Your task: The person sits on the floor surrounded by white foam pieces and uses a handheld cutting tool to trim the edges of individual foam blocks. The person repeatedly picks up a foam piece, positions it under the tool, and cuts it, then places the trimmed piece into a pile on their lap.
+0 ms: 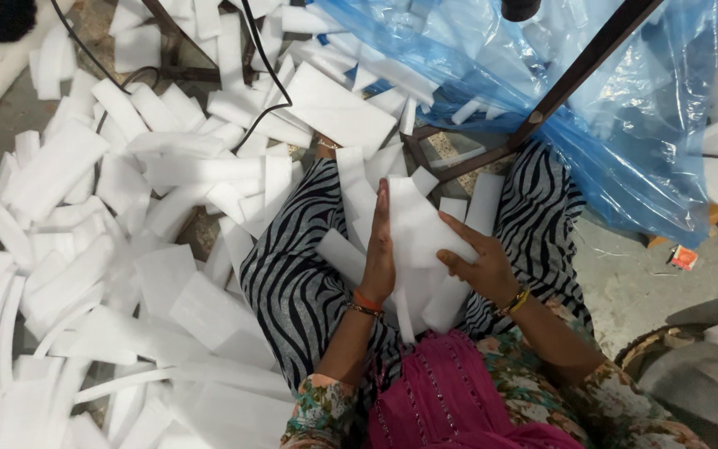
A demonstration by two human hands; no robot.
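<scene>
**Loose foam stack in the lap could slide apart**

Nearest the camera, the left hand (378, 249) stands on edge with straight, flat fingers pressed against the left side of a stack of white rectangular foam sheets (415, 229) resting in the lap. It braces the stack without closing round it. The right hand (477, 264) lies on top of the stack, fingers spread and partly curled over the upper sheet, pinning it down. The sheets sit unevenly: several corners jut out at different angles and one narrow piece hangs down between the knees. Judging by that, the pile is held only by side and top pressure, so easing either hand would likely let the slick sheets fan out and slip off the black-and-white striped trousers (292, 283).

Just beyond, the scattered white foam strips and offcuts (110, 216) covering the floor on the left would swallow any dropped sheet among look-alike pieces. Further off, the black cable (263, 58) runs under that litter and could snag, and the crumpled blue plastic bag (608, 108) sags over the dark metal frame (575, 79).
</scene>
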